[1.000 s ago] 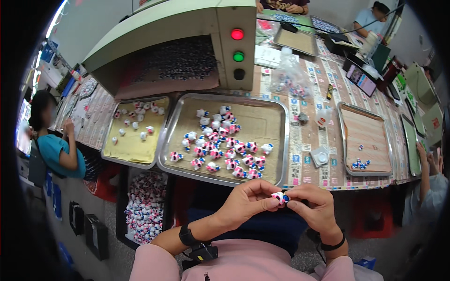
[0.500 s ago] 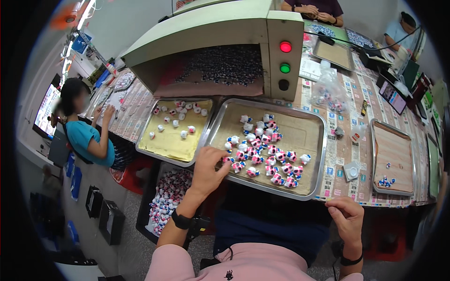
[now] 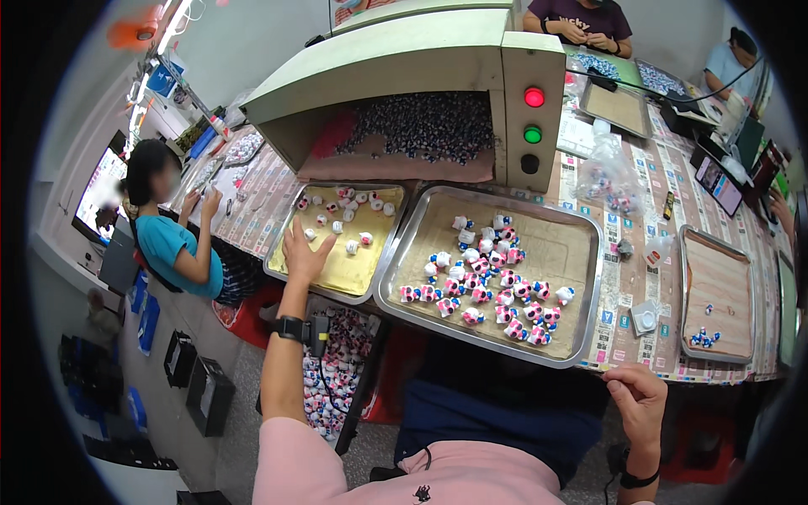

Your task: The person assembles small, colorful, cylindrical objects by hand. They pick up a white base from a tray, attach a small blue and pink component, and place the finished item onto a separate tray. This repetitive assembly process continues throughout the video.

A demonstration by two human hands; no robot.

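Note:
My left hand is open, fingers spread, over the left metal tray lined with yellow. White and pink figurine heads lie in that tray near my fingers. Beside it, the larger metal tray holds many small figurines with white, pink and blue parts, grouped toward its middle and front. My right hand is at the table's front edge, right of the large tray. Its thumb and fingers are pinched together; whatever they hold, if anything, is too small to name.
Behind the trays stands a beige machine with lit red and green lamps. A bin of figurine parts sits below the left tray. Another tray with a few blue-white pieces lies right. Co-workers sit at left and the far side.
My left hand has moved from the large tray's left edge to over the yellow-lined tray, and its fingers have spread. My right hand stays pinched by the table edge. The view has shifted slightly.

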